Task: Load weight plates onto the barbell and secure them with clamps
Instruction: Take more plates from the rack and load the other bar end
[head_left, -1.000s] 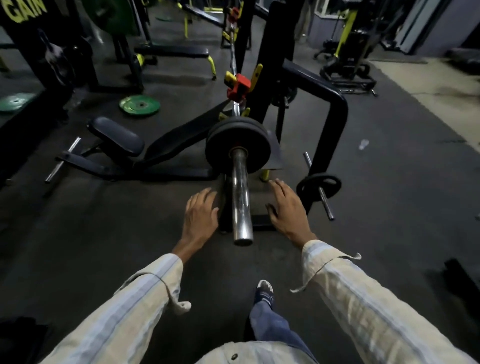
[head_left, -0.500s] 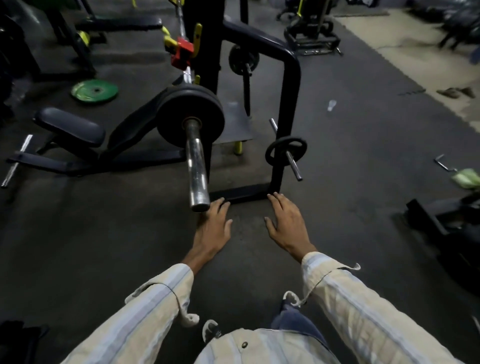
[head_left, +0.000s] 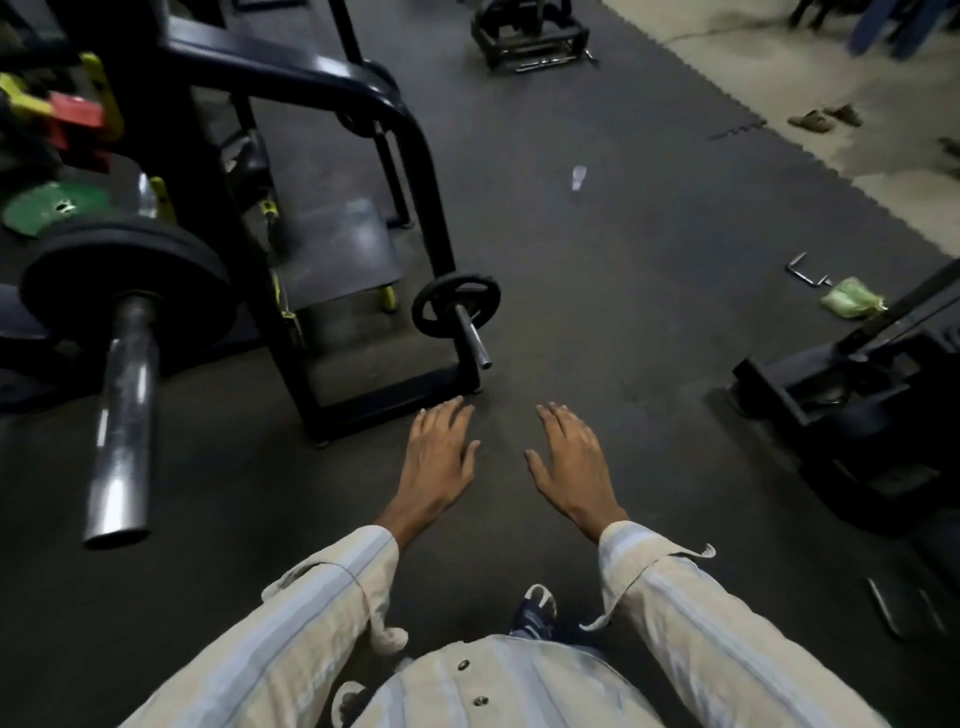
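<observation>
The barbell's steel sleeve juts toward me at the left, with a large black plate seated on it. A small black plate hangs on a short storage peg of the rack. A red and yellow clamp shows blurred at the upper left. My left hand and my right hand hover palms down over the floor, fingers apart, holding nothing. Both are to the right of the sleeve and just in front of the peg.
The black rack frame stands left of centre with its base foot near my left hand. A green plate lies behind the bar. A dark machine sits at the right. A metal handle and a green cloth lie beyond.
My view has swung right, so the barbell has slid to the left edge. Both hands have left the sleeve's sides and now hover to its right, near the rack's peg.
</observation>
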